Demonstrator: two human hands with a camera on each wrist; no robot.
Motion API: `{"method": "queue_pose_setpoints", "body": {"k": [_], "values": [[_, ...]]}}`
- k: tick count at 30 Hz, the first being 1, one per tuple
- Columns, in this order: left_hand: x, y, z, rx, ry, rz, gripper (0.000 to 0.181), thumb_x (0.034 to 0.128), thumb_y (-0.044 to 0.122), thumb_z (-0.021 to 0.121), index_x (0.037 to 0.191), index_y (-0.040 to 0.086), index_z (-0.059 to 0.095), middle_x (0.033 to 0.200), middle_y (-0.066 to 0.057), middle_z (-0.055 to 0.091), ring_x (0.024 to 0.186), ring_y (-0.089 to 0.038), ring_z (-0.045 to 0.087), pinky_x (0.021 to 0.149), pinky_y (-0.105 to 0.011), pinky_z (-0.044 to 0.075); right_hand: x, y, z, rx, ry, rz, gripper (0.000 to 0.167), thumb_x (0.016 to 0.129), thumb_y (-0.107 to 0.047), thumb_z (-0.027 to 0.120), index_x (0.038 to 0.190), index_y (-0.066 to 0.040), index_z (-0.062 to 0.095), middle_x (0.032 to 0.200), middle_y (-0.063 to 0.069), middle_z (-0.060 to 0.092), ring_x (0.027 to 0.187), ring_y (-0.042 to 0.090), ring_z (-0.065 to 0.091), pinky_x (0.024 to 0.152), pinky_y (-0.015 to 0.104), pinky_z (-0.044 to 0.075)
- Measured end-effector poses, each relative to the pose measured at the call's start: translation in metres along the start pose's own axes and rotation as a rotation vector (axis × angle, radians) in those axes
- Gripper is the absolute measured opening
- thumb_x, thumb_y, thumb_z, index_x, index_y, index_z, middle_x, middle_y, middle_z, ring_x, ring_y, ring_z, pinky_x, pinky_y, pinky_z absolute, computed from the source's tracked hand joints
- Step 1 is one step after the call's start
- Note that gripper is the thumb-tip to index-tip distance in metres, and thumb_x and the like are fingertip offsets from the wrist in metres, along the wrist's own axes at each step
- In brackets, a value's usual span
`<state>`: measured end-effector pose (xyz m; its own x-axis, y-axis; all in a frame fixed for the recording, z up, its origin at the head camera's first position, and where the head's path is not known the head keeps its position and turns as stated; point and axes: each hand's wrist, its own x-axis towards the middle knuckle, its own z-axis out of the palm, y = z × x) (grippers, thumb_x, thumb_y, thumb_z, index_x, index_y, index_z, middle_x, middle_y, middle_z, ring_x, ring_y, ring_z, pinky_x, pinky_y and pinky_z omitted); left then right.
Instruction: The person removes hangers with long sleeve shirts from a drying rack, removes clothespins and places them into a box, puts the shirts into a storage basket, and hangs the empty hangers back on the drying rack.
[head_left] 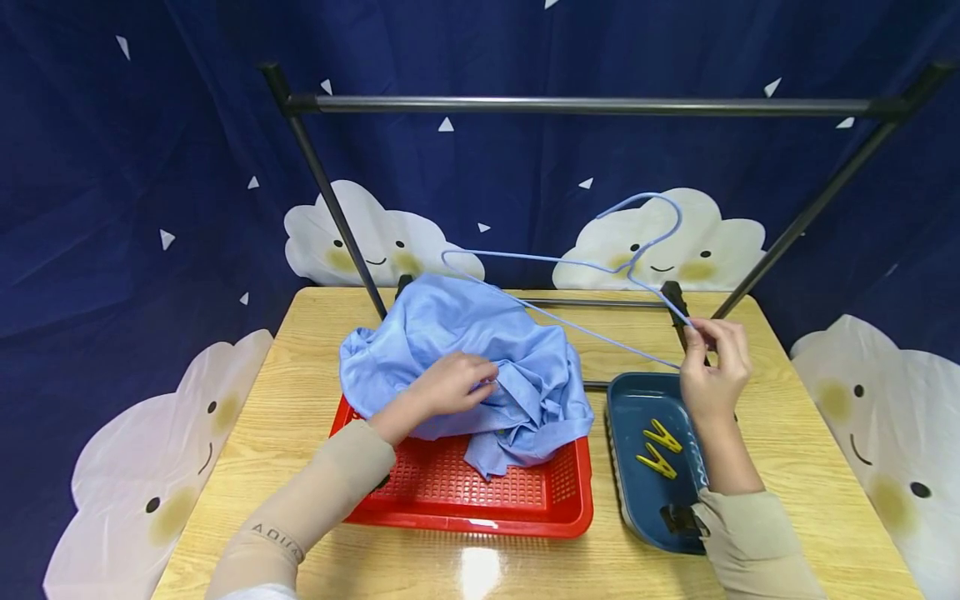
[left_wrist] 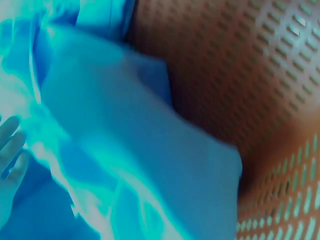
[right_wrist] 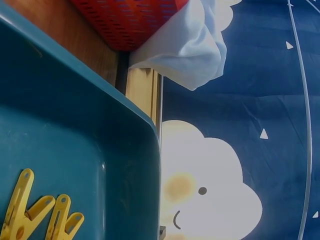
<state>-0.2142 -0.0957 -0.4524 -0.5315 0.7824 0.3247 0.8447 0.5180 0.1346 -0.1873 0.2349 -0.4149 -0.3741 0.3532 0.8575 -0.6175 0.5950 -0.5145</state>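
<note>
Curtain (head_left: 510,50): dark blue, with white triangles and smiling clouds, hanging behind and around the table.
Table (head_left: 300,375): light wood, under everything else here.
Rack (head_left: 585,105): dark metal frame standing on the table, its bar running across above the rest.
Basket (head_left: 540,528): red, perforated, at the near middle of the table.
Cloth (head_left: 465,325): light blue, bunched in the basket and spilling over its far edge, with one flap lying toward the near side.
Hanger (head_left: 628,267): thin, blue, held tilted in the air, hook up, reaching from the right hand across to above the cloth.
Tub (head_left: 637,508): dark blue, just right of the basket.
Left hand (head_left: 453,385): over the cloth, fingers loosely bent and apart; whether they touch it I cannot tell.
Right hand (head_left: 716,371): above the tub's right side, thumb and fingers pinching the hanger's right corner.
Pegs (right_wrist: 18,207): two, yellow, side by side on the tub's floor.
</note>
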Motion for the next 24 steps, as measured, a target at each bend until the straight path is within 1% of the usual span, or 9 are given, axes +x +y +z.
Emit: {"method": "queue_pose_setpoints", "body": {"k": [4,6,8,12,15,18,20,22,24], "values": [[-0.004,-0.018,-0.015,0.099,0.213,-0.053,0.009,0.0828,0.016,0.059,0.076,0.011,0.056,0.072,0.000,0.056,0.069,-0.020,0.056,0.067,-0.036,0.044,0.003,0.002,-0.002,-0.009,0.019,0.006,0.006,0.078,0.010,0.063,0.082,0.014,0.062,0.078,0.017,0.057,0.079,-0.002,0.048,0.069,0.013,0.038],[-0.007,-0.029,-0.022,0.149,0.304,-0.092,0.009,0.0819,0.015,0.058,0.075,0.009,0.055,0.072,-0.001,0.056,0.070,-0.022,0.056,0.067,-0.037,0.042,0.004,0.003,-0.002,-0.010,0.028,0.004,0.005,0.078,0.010,0.063,0.081,0.014,0.062,0.077,0.020,0.056,0.079,-0.002,0.048,0.069,0.013,0.038],[-0.011,-0.041,-0.028,0.224,0.384,-0.133,0.010,0.0812,0.015,0.057,0.075,0.007,0.055,0.071,-0.004,0.055,0.072,-0.025,0.055,0.068,-0.039,0.040,0.005,0.004,-0.002,-0.008,0.041,0.002,0.005,0.077,0.010,0.064,0.081,0.014,0.062,0.077,0.023,0.055,0.079,-0.002,0.048,0.069,0.013,0.039],[-0.021,-0.065,-0.039,0.374,0.542,-0.247,0.009,0.0773,0.012,0.059,0.075,0.005,0.055,0.072,-0.009,0.054,0.073,-0.029,0.052,0.068,-0.042,0.037,0.008,0.002,-0.002,-0.014,0.055,0.006,0.010,0.081,0.005,0.063,0.080,0.014,0.061,0.076,0.021,0.055,0.078,-0.003,0.048,0.069,0.013,0.039],[-0.027,-0.081,-0.047,0.453,0.651,-0.360,0.011,0.0772,0.013,0.060,0.076,0.002,0.055,0.074,-0.012,0.055,0.072,-0.033,0.050,0.066,-0.043,0.036,0.011,-0.002,-0.002,-0.023,0.058,0.008,0.013,0.082,0.002,0.062,0.080,0.015,0.061,0.077,0.011,0.057,0.078,-0.004,0.048,0.069,0.012,0.039],[-0.031,-0.094,-0.056,0.497,0.719,-0.491,0.016,0.0811,0.015,0.056,0.078,0.000,0.053,0.076,-0.016,0.054,0.072,-0.036,0.048,0.065,-0.045,0.033,0.014,-0.002,-0.003,-0.024,0.067,0.008,0.011,0.081,0.004,0.062,0.080,0.015,0.061,0.079,0.003,0.057,0.078,-0.004,0.048,0.069,0.011,0.038],[-0.033,-0.102,-0.062,0.518,0.742,-0.579,0.018,0.0837,0.016,0.053,0.080,-0.001,0.053,0.077,-0.017,0.054,0.072,-0.037,0.048,0.065,-0.046,0.032,0.016,0.001,-0.004,-0.022,0.074,0.004,0.011,0.081,0.004,0.063,0.080,0.014,0.061,0.077,0.004,0.057,0.078,-0.003,0.048,0.069,0.011,0.038],[-0.034,-0.109,-0.068,0.517,0.743,-0.672,0.019,0.0845,0.017,0.054,0.084,-0.002,0.053,0.080,-0.019,0.054,0.074,-0.038,0.048,0.066,-0.047,0.032,0.018,0.005,-0.005,-0.024,0.078,-0.003,0.011,0.081,0.002,0.063,0.080,0.013,0.062,0.076,0.009,0.057,0.079,-0.002,0.048,0.069,0.012,0.038],[-0.035,-0.114,-0.072,0.499,0.714,-0.773,0.022,0.0860,0.019,0.053,0.089,-0.003,0.054,0.085,-0.020,0.055,0.079,-0.039,0.049,0.068,-0.048,0.033,0.020,0.008,-0.006,-0.028,0.080,-0.008,0.010,0.081,0.001,0.063,0.079,0.011,0.063,0.076,0.013,0.057,0.079,-0.001,0.048,0.069,0.013,0.038]]}}
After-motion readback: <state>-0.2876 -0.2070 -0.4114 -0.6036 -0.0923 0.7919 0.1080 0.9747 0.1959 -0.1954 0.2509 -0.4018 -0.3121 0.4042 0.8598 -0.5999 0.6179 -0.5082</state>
